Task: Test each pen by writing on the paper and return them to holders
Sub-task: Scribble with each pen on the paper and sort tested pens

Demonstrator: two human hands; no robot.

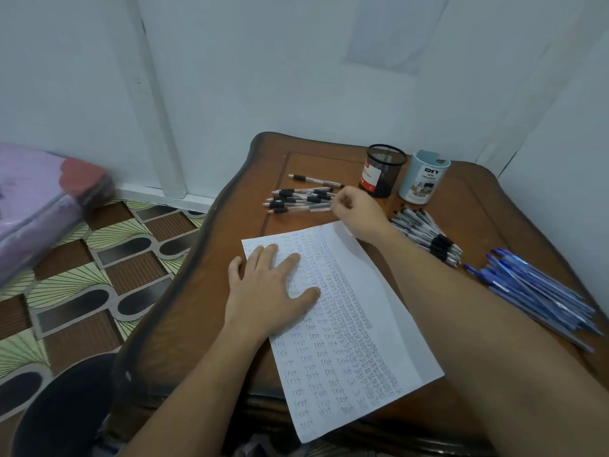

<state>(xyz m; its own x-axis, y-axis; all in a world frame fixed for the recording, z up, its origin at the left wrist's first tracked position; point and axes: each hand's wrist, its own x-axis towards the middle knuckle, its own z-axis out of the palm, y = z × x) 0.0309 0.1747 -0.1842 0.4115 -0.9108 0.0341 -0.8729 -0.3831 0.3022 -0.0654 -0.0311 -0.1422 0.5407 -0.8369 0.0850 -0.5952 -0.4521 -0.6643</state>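
Single head view, wide-angle, faces forward and down, close over table (pixel 468 199)

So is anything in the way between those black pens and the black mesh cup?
Nothing visible blocks the way. The right hand is at the ends of the black-grip pens, and the black mesh holder stands just right of it, top open. One single pen lies flat near its base, likely low enough to lift over.

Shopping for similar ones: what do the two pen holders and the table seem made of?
Black holder: likely metal mesh, matte; its wall shows a fine grid. Pale blue holder: smooth plastic or card, hard to tell; printed label. Table: apparently varnished wood; brown, glossy, carved edge.
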